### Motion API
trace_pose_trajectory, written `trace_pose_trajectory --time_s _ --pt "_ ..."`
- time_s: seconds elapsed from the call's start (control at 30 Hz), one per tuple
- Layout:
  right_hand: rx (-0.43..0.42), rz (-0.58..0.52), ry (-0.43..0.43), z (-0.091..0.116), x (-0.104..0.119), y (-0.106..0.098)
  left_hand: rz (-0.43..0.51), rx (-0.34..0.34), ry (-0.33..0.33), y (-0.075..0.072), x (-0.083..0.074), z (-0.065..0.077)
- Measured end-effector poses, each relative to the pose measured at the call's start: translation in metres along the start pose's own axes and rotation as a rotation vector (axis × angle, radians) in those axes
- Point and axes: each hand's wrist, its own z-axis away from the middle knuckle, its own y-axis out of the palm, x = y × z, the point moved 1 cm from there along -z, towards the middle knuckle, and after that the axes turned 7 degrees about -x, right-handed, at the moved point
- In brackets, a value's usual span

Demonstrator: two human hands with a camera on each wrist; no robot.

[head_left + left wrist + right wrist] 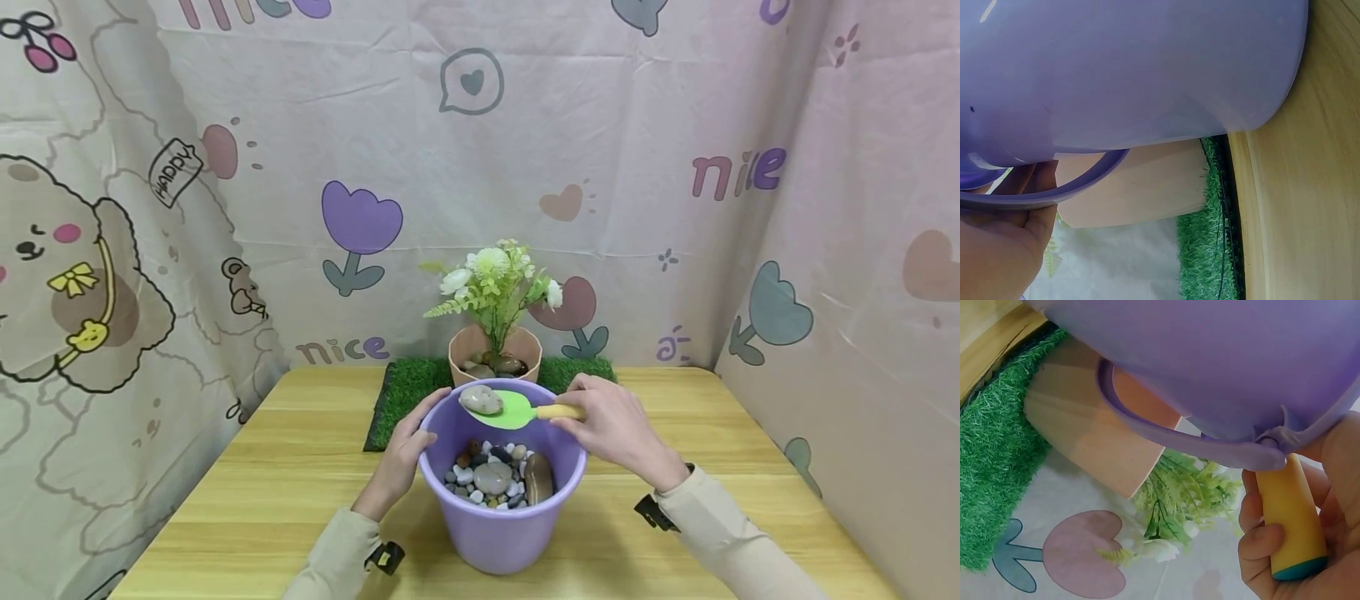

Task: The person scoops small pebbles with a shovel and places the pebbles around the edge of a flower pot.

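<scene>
A purple bucket (501, 537) stands upright on the wooden table, with pebbles (491, 479) of mixed sizes on its bottom. My left hand (403, 450) grips its left rim, the thumb over the edge; in the left wrist view the bucket's handle (1094, 175) passes across the fingers. My right hand (611, 421) holds a small trowel by its yellow handle (1291, 519), fingers wrapped round it. The trowel's green blade (513, 410) lies level over the bucket's mouth. A large pale stone (481, 400) rests on the blade's left end.
Right behind the bucket, a peach flowerpot (459, 354) with white flowers (491, 265) and stones inside stands on a green artificial grass mat (393, 408). The wooden table (285, 483) extends to both sides. Printed cloth (450, 167) hangs around the back and sides.
</scene>
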Motion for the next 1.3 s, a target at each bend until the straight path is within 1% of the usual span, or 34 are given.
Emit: trace_pose_trajectory --time_s 0.1,0.23,0.37,0.47,0.57,0.67,0.8,0.9,1.03,1.17,1.3 --pt "0.000 0.012 -0.012 -0.004 -0.004 -0.003 0.000 0.004 0.003 0.000 0.000 0.000" --pt "-0.006 0.028 -0.013 -0.014 -0.009 -0.012 -0.001 0.002 0.006 0.000 0.000 -0.001" --pt "-0.002 0.067 0.015 -0.032 -0.013 -0.022 0.003 -0.005 0.008 -0.001 0.000 -0.003" --pt "0.025 0.114 0.045 -0.048 -0.014 -0.023 0.004 -0.007 0.006 -0.002 0.000 -0.003" --pt "0.078 0.151 0.059 -0.061 -0.013 -0.017 0.004 -0.007 -0.003 -0.002 0.000 -0.003" --pt "0.133 0.168 0.076 -0.069 -0.011 -0.003 0.001 -0.003 -0.012 -0.002 0.000 -0.002" --pt "0.155 0.189 0.099 -0.077 -0.011 0.019 0.005 0.001 -0.015 0.000 0.001 -0.001" --pt "0.149 0.224 0.070 -0.082 -0.011 0.032 0.009 0.002 -0.017 0.001 0.002 -0.001" --pt "0.154 0.262 -0.002 -0.089 -0.008 0.042 0.005 0.004 -0.021 0.002 0.002 0.000" --pt "0.150 0.278 -0.046 -0.096 -0.002 0.046 0.009 -0.002 -0.021 0.002 0.001 0.000" --pt "0.126 0.314 -0.085 -0.101 0.003 0.047 0.014 -0.014 -0.019 0.001 0.000 0.000"
